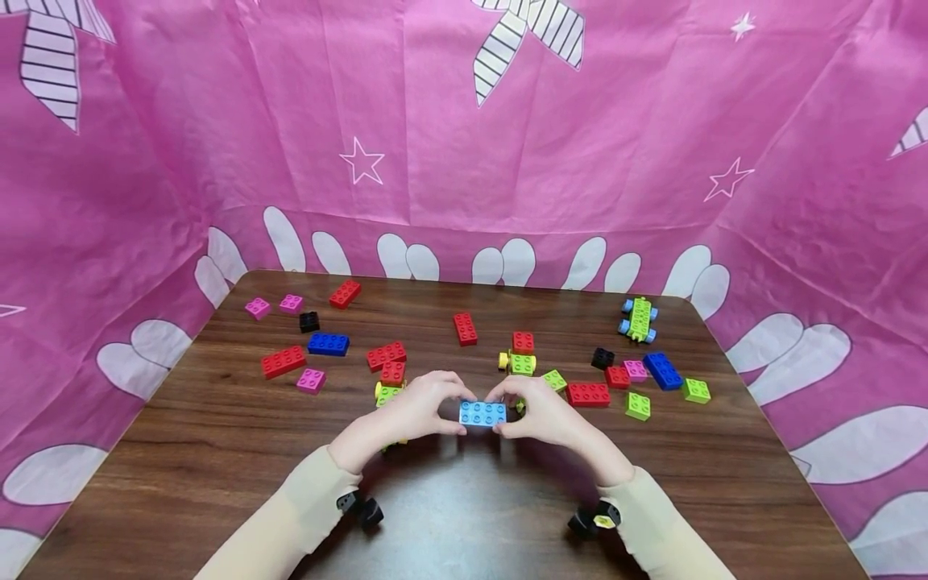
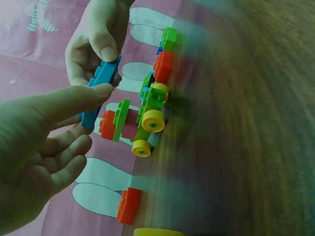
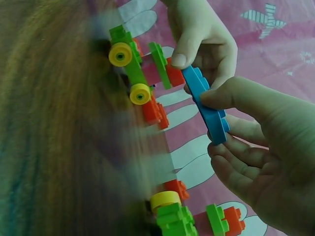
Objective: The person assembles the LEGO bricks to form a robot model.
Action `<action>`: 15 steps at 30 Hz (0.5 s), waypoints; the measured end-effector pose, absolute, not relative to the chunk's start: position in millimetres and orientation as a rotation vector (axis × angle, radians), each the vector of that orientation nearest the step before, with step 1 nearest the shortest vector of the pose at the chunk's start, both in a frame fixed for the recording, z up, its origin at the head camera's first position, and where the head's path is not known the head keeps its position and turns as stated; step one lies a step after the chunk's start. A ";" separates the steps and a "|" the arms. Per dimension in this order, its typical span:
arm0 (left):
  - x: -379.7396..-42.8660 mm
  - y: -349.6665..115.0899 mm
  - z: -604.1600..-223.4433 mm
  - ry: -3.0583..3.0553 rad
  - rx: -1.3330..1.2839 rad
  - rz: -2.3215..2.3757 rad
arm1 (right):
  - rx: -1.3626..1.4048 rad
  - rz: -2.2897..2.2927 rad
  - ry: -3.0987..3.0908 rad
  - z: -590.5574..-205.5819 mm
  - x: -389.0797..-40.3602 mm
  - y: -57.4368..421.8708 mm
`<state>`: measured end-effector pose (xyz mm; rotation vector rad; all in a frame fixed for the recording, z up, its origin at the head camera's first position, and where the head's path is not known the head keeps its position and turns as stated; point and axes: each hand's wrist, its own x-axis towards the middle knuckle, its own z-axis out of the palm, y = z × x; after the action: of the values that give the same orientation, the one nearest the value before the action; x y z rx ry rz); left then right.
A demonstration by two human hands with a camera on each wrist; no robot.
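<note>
A light blue eight-stud brick (image 1: 482,413) is held up in front of me, its studs facing my head camera. My left hand (image 1: 424,404) pinches its left end between thumb and fingers. At the other end, the thumb and fingers of my right hand (image 1: 542,412) grip it the same way. Partly hidden behind my left hand is a green wheeled base (image 1: 389,395) with yellow wheels. A second green base with yellow wheels (image 1: 520,364) stands beyond my right hand, partly covered by it. Both wrist views show the blue brick (image 2: 102,78) between the two hands, off the table.
Red bricks (image 1: 283,362), pink bricks (image 1: 311,380), a blue brick (image 1: 329,344) and a black brick (image 1: 308,321) lie at left. Right of my hands are a red brick (image 1: 588,394), green bricks (image 1: 638,406) and a blue brick (image 1: 663,370). A green base with blue wheels (image 1: 640,319) stands far right.
</note>
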<state>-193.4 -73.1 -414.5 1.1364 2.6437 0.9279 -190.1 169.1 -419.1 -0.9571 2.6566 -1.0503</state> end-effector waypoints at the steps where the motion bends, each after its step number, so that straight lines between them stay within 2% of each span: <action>1: -192.5 -72.7 -415.0 2.636 1.131 0.913 | -0.971 -1.048 2.650 -420.8 -189.6 169.6; 15: -178.2 -70.2 -432.1 2.562 1.198 0.730 | -1.091 -0.982 2.499 -440.4 -178.1 167.6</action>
<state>-178.2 -70.2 -432.1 1.1981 2.5619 0.7298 -178.1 167.6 -440.4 -1.0907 2.4990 -0.9816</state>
